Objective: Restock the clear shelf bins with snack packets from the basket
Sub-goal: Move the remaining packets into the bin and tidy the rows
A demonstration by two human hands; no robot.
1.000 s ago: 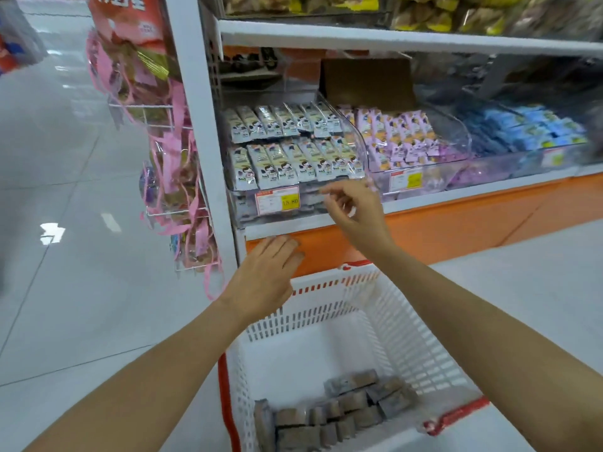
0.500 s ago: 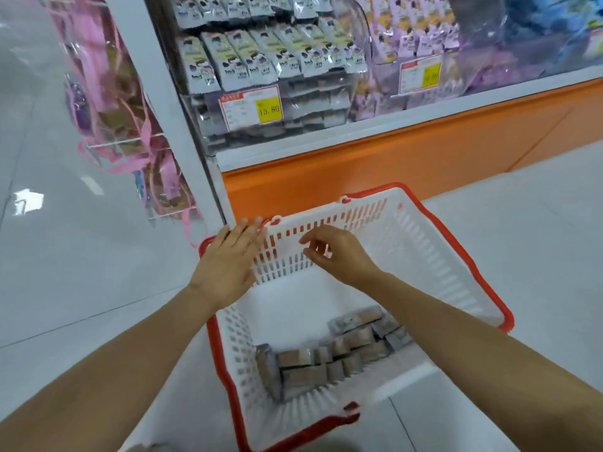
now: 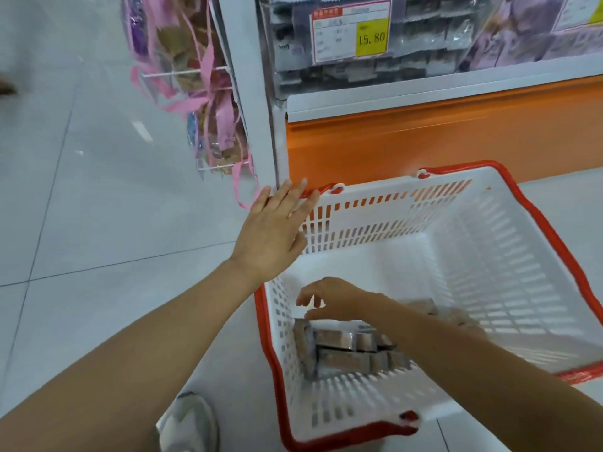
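Right hand [image 3: 336, 300] fingers part-open, empty, just above snack packets [image 3: 342, 350] in basket [image 3: 473, 256]. Left hand [image 3: 272, 233] flat, empty, by rim. Advice: pinch several packets flat, lift clear.

Basket [image 3: 391, 220] on the floor [image 3: 98, 223], before the shelf bins [image 3: 359, 70]. Snack packets [image 3: 339, 357] in its near left corner. Hanging rack [image 3: 195, 93] left of the bins.

Clear bins [image 3: 359, 70] partly beyond top edge; packets [image 3: 342, 357] partly behind right forearm [image 3: 456, 347]
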